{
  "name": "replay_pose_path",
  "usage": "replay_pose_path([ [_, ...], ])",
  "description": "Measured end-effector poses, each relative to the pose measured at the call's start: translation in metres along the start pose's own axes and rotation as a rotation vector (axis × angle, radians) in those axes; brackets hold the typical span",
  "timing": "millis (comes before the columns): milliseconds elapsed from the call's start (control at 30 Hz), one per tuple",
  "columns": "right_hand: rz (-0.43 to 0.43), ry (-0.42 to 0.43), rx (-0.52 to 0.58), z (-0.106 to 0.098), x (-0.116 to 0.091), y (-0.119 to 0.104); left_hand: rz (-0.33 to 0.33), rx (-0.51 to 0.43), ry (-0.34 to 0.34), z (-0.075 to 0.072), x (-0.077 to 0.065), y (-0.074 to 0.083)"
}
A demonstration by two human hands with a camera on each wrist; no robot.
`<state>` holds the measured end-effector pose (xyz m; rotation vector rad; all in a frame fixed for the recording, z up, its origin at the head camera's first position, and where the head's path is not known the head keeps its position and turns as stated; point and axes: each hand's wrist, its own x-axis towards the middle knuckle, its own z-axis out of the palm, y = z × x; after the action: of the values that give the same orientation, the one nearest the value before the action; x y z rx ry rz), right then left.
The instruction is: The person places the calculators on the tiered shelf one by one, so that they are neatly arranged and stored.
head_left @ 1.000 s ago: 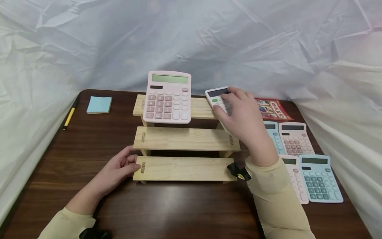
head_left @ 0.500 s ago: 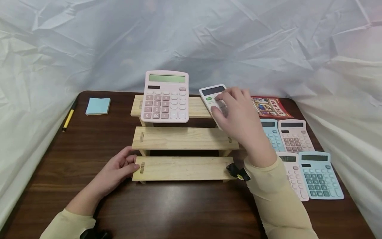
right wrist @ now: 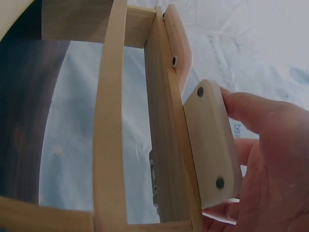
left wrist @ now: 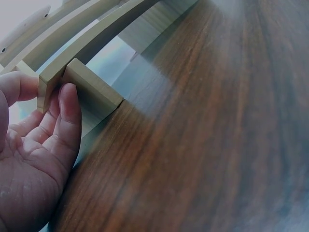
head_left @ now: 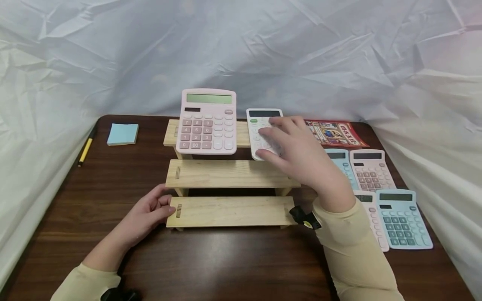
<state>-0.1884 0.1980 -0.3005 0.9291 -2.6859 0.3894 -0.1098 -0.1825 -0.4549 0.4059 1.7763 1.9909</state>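
One white calculator [head_left: 260, 141] lies face up on the right part of the back shelf [head_left: 242, 134], the highest of a three-step wooden rack [head_left: 233, 174]. Its screen end is farthest from the person; its near end juts past the shelf's front edge. The right hand [head_left: 301, 152] holds it, thumb and bent fingers over the keys, and the right wrist view shows more fingers at its side edge. How firmly they press cannot be told.

Just to the left, across a small gap, a larger pink calculator [head_left: 206, 121] sits on the same shelf, facing the same way. The left hand [head_left: 147, 217] grips the left end of the front shelf [head_left: 233, 212], the board between its thumb and fingers.

This looks like the placing step, close to finished. The next move seems to call for squaring the white one with its neighbour, then easing the fingers off without tipping the overhanging end, the left hand steadying the rack.

Farther right on the dark wood-grain table [head_left: 211, 259] are four more calculators [head_left: 403, 219], two blue and two pink, some partly covered by the right arm. Behind them lies a red printed leaflet [head_left: 337, 134]. At far left are a blue sticky-note pad [head_left: 123, 134] and a yellow-and-black marker [head_left: 85, 149]. Wrinkled pale sheeting [head_left: 162, 54] hangs behind.
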Motion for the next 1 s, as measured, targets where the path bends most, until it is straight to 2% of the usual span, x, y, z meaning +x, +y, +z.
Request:
replay_pose_path([
  [367,-0.070,0.040,0.034,0.001,0.000,-0.004,0.006,0.002,-0.008,0.000,0.001,0.000],
  [567,-0.077,0.051,0.097,0.000,-0.004,-0.005,-0.013,0.003,-0.006,-0.003,-0.003,-0.001],
  [700,-0.076,0.104,0.137,-0.005,-0.011,-0.002,-0.004,0.001,-0.014,-0.003,-0.004,0.000],
  [867,-0.035,0.165,0.164,-0.014,-0.023,0.007,0.004,0.000,-0.019,-0.002,-0.002,-0.001],
  [1000,0.050,0.119,0.137,-0.021,-0.037,0.017,-0.001,-0.009,-0.012,-0.002,0.000,-0.003],
])
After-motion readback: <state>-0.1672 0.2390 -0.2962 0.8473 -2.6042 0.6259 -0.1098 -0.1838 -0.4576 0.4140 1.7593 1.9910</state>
